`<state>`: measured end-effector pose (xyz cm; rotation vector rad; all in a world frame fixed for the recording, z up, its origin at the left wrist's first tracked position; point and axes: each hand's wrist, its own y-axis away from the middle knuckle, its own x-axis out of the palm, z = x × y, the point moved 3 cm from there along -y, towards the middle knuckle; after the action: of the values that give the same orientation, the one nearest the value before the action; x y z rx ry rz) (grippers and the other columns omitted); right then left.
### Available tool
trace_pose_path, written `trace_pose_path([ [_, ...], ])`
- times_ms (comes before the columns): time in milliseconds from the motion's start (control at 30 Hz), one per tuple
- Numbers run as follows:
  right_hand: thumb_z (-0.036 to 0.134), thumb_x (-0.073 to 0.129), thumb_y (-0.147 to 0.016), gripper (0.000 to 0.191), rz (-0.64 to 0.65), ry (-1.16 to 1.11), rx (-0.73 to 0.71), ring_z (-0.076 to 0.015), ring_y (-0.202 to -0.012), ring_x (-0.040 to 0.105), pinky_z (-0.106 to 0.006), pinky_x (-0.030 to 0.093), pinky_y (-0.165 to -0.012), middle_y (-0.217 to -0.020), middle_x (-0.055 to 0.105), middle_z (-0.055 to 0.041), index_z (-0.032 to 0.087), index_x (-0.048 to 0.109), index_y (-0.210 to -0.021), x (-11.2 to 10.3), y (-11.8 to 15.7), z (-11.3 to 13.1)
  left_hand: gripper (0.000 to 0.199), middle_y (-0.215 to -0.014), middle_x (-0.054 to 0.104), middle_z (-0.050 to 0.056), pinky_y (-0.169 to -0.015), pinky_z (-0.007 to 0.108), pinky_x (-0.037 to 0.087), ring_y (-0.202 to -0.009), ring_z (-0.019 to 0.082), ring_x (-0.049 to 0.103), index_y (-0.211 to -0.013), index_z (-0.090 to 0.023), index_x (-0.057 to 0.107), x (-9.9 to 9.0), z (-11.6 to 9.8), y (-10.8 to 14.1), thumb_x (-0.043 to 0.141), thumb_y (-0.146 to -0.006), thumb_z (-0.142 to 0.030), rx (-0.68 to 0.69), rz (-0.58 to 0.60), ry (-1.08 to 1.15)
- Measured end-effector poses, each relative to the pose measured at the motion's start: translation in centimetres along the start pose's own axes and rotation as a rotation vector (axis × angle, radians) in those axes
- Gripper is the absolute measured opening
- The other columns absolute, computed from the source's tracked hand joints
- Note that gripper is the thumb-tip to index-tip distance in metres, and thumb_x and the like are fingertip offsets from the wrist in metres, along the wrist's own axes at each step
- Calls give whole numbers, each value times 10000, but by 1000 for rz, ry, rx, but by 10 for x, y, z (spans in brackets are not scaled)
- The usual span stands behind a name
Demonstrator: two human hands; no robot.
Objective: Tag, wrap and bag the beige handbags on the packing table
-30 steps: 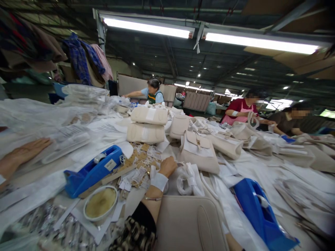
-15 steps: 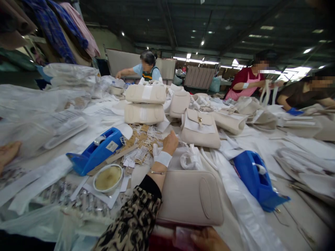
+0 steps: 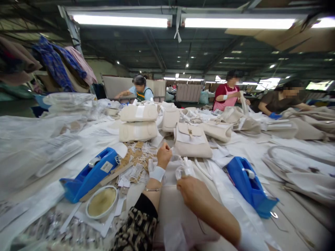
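Note:
A beige handbag (image 3: 170,205) lies in front of me, its handle (image 3: 187,167) wrapped in white material. My left hand (image 3: 164,156), at the end of a patterned sleeve and a white wrist band, is closed beyond the bag's far edge; what it grips, if anything, is hidden. My right hand (image 3: 192,191) reaches over the bag from the right, its fingers curled together beside the wrapped handle. I cannot make out what is in them. A translucent plastic piece (image 3: 174,233) hangs over the bag's near part.
Blue tape dispensers stand left (image 3: 91,174) and right (image 3: 250,186). A white bowl of yellowish paste (image 3: 102,202) and a pile of stringed tags (image 3: 137,157) lie left. Stacked beige bags (image 3: 138,130) and an upright flap bag (image 3: 192,141) stand ahead. Several co-workers are across the table.
My right hand has moved up from the bag's near edge to its wrapped handle. My left hand stays beyond the bag. A hand at the left edge has left view. The camera has tilted up.

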<state>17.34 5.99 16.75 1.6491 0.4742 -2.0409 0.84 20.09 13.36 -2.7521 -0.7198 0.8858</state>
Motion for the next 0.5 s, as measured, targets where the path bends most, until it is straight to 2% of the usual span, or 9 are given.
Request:
trace_pose_path([
  [67, 48, 457, -829, 291, -75, 36, 41, -251, -969, 622, -315, 416, -797, -1018, 696, -150, 145, 725, -893, -21, -41, -2, 105, -799, 604, -5, -723, 311, 498, -729, 140, 584, -870, -142, 585, 0, 2, -4, 634, -869, -234, 18, -4, 152],
  [133, 30, 477, -827, 278, -127, 45, 83, -278, -1078, 573, -332, 392, -874, -1099, 664, -187, 105, 716, -947, -26, -76, -7, 121, -850, 614, 4, -725, 309, 516, -759, 138, 599, -891, -138, 577, -1, 4, -6, 637, -872, -242, 40, -16, 308],
  [200, 100, 560, -841, 210, -170, 42, 134, -303, -1134, 539, -363, 384, -916, -1136, 644, -204, 84, 702, -996, -22, -102, -14, 126, -904, 627, 19, -752, 300, 524, -831, 149, 616, -903, -146, 560, -3, 5, -7, 645, -837, -212, 66, -33, 450],
  [267, 223, 664, -833, 237, -202, 18, 176, -300, -1154, 532, -404, 394, -945, -1158, 640, -171, 99, 681, -1034, -14, -120, -20, 165, -955, 636, 33, -768, 278, 523, -890, 155, 621, -916, -160, 536, -5, 3, -6, 638, -788, -183, 93, -36, 565],
  [367, 377, 686, -852, 274, -235, -67, 209, -231, -1016, 616, -419, 457, -907, -1058, 681, -81, 139, 670, -987, -6, -137, -25, 196, -1067, 635, 60, -768, 265, 522, -890, 141, 624, -988, -171, 520, -6, 2, -3, 575, -800, -180, 116, -16, 675],
  [433, 382, 642, -884, 246, -265, -151, 193, -192, -840, 660, -349, 500, -793, -886, 711, -40, 141, 691, -898, -4, -141, -27, 202, -1133, 621, 74, -777, 290, 530, -888, 139, 627, -1072, -168, 524, -5, 6, -4, 519, -874, -206, 108, -3, 705],
  [500, 351, 588, -908, 258, -329, -226, 152, -192, -735, 671, -294, 493, -683, -762, 719, -35, 137, 721, -853, -2, -138, -27, 223, -1126, 620, 76, -774, 324, 543, -893, 155, 631, -1128, -155, 544, 0, 12, -7, 509, -941, -271, 83, 29, 697],
])
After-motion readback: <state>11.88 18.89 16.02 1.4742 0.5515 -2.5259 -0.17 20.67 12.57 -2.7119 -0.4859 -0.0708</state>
